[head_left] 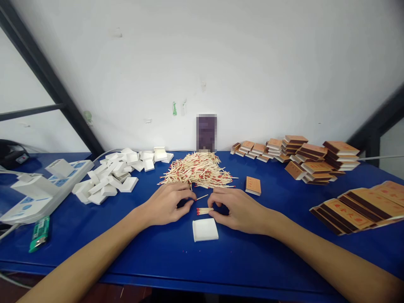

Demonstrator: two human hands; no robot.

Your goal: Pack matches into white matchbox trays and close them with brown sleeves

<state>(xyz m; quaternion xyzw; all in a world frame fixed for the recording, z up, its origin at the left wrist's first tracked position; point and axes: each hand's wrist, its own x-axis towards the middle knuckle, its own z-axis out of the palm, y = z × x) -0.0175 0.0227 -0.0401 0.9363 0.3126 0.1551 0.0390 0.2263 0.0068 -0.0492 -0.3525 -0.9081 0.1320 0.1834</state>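
My left hand (172, 203) pinches the red head of a single match (202, 197) between thumb and finger, just in front of the match pile. Between the thumb and fingers of my right hand (235, 209) are the plain ends of a small bundle of matches (204, 211), their red heads pointing left. A white matchbox tray (205, 229) lies just below the bundle, and neither hand touches it. The large heap of loose red-headed matches (197, 170) spreads behind both hands. One orange matchbox (253, 185) lies to the right of the heap.
White trays (109, 179) are piled at the left, beside a power strip (59, 185) and a green lighter (40, 234). Stacked matchboxes (311, 158) stand at the right, with flat sleeves (356, 206) nearer. A pixelated dark object (206, 132) leans at the wall.
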